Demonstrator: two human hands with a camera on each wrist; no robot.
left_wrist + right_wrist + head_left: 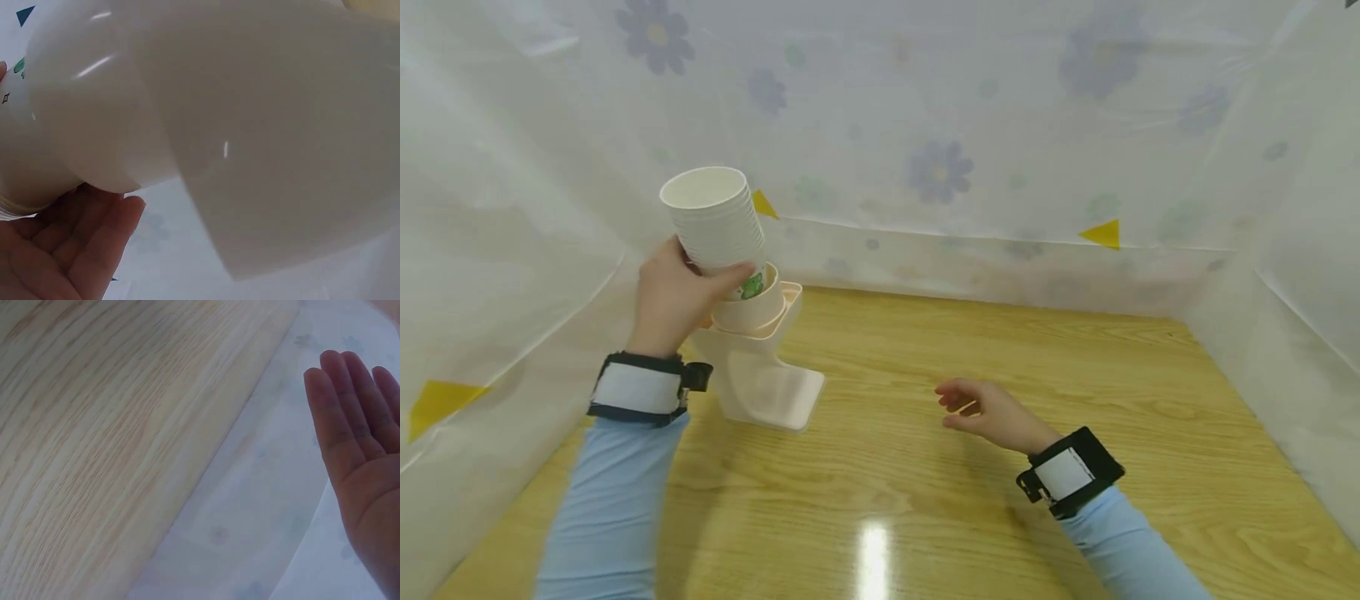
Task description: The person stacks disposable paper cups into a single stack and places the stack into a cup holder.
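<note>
We find the left hand (pixel 673 296) wrapped around a stack of paper cups (pixel 715 221) at far left, thumb across the front and fingers curled behind the lower part of the stack. The stack is tilted a little, mouth upward, and its bottom end sits in or just above the top opening of a cream plastic cup holder (pixel 760 358); we cannot tell whether it is fully seated. A green printed mark shows on the cup at the opening. The holder stands on its flat foot on the wooden table (pixel 1000 467), close to the left wall.

The left wrist view confirms fingers (pixel 75 250) cradling the stack from below, with the holder's pale body filling most of that view.

The right hand (pixel 988 412) holds nothing. It hovers over the middle of the table, well apart from the holder, fingers extended and relaxed; the right wrist view shows the palm (pixel 369 450) flat and empty.

In our judgement the nested cups are light, thin-walled and easily crushed, with smooth sides that may slide apart. A hold round the middle of the stack, with even and moderate pressure, looks soundest. The holder appears rigid but light, so it may tip.

A translucent flowered sheet (pixel 940 167) lines the walls.
</note>
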